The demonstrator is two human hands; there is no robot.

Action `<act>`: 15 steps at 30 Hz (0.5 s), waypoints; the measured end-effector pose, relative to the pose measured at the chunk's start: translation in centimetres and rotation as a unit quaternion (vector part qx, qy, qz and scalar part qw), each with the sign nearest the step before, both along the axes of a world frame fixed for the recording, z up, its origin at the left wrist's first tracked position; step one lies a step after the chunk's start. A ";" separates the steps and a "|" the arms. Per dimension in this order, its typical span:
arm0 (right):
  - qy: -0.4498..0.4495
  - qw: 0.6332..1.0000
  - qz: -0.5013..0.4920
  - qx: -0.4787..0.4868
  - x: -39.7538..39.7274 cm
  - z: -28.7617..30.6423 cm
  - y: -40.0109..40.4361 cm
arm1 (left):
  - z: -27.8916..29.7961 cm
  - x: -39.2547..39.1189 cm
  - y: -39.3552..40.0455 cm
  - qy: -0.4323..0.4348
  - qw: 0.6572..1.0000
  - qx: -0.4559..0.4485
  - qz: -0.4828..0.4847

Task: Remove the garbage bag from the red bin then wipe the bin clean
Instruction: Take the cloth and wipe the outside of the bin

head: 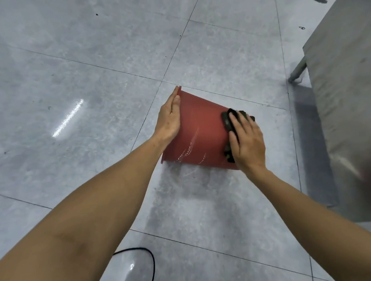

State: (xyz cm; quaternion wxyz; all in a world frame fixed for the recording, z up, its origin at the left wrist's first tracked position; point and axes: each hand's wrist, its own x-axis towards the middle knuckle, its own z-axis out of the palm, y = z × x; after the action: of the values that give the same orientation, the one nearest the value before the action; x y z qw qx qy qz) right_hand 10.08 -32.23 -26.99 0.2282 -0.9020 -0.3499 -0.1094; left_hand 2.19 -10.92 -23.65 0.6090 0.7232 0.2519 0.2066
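Observation:
The red bin (201, 130) lies on its side on the grey tiled floor, its rim to the left and its narrower base to the right. My left hand (169, 117) is flat against the rim end and holds the bin steady. My right hand (246, 141) presses a dark cloth (228, 120) onto the bin's outer wall near the base. Wet streaks shine on the red wall between my hands. No garbage bag is in view.
A stainless steel cabinet (349, 100) on a metal leg (297, 69) stands close on the right. A black cable (152, 266) curls on the floor near the bottom edge. Grey tiles stretch away to the left and far side.

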 end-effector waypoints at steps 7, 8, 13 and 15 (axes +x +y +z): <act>0.268 0.955 -0.111 -0.056 4.9 5.6 7.2 | -0.3 -0.8 -0.4 -0.006 1.000 -0.003 0.000; 0.271 0.956 -0.087 -0.064 4.6 5.9 8.4 | -0.3 -0.7 -0.4 -0.006 1.000 0.002 0.004; 0.151 0.984 0.085 -0.041 0.4 5.6 11.1 | -0.3 -0.1 -0.1 -0.005 1.000 0.007 0.014; 0.086 0.987 0.120 -0.057 -0.9 4.6 9.7 | -0.1 -0.1 -0.1 -0.006 1.000 0.000 0.011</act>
State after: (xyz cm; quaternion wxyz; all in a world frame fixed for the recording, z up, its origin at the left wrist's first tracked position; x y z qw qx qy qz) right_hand 9.19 -22.48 -22.38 0.2173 -0.8709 -0.4405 0.0167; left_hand 2.11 -11.05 -23.75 0.6080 0.7192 0.2561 0.2180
